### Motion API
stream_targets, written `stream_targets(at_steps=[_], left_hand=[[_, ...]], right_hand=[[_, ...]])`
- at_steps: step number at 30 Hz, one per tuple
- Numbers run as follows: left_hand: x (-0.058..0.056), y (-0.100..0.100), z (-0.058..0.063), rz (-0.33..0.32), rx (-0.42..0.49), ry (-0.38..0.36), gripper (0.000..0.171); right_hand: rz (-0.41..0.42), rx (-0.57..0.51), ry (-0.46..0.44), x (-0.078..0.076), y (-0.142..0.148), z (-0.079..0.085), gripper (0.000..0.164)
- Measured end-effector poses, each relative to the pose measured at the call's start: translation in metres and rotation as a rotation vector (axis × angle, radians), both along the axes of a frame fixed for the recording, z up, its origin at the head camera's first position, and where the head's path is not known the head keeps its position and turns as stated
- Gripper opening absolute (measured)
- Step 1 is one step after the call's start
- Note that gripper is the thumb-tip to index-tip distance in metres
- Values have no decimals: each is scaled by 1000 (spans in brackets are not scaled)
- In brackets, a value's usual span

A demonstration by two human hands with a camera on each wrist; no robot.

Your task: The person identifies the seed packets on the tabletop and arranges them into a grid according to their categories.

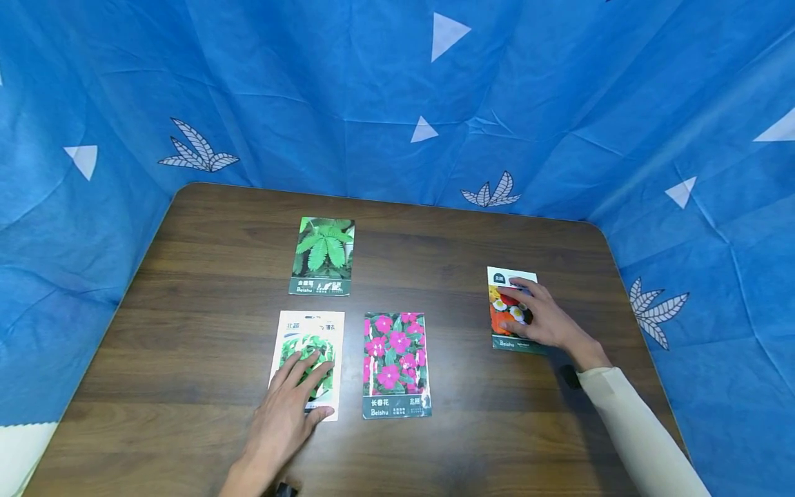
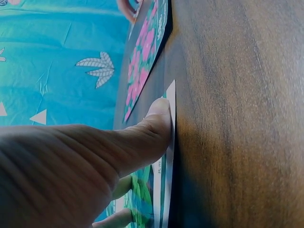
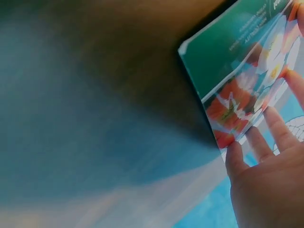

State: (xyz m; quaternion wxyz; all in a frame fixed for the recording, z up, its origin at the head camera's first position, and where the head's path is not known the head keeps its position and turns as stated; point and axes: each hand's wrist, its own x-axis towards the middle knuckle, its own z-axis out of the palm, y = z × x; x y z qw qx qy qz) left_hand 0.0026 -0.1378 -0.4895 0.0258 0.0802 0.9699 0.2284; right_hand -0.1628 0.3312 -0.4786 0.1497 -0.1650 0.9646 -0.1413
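Note:
My left hand [image 1: 282, 411] rests with spread fingers on a white seed packet [image 1: 286, 338] printed with green leaves, at the table's front left. In the left wrist view the thumb [image 2: 152, 128] presses near the packet's lower edge. At the right, my right hand [image 1: 546, 321] lies over a seed packet with red, orange and white flowers [image 1: 518, 343]. In the right wrist view its fingertips touch the face of this flower packet [image 3: 228, 61], fingers spread and partly hiding it.
A packet with pink flowers [image 1: 395, 359] lies right of the left hand. Farther back is a packet with a green fern-like leaf [image 1: 321, 255]. All lie on a dark wooden table [image 1: 447, 262], with a blue patterned cloth [image 1: 373, 90] hanging round its back and sides.

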Motion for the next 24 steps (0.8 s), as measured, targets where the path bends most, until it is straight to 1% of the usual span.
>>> stream_targets(at_steps=[9, 17, 24], left_hand=[[0, -1, 0, -7, 4, -15, 73], [0, -1, 0, -8, -1, -14, 73], [0, -1, -1, -11, 7, -14, 74]], right_hand=[[18, 3, 2, -18, -24, 0, 71], [39, 4, 25, -35, -50, -1, 71], [35, 7, 7, -48, -70, 1, 71]])
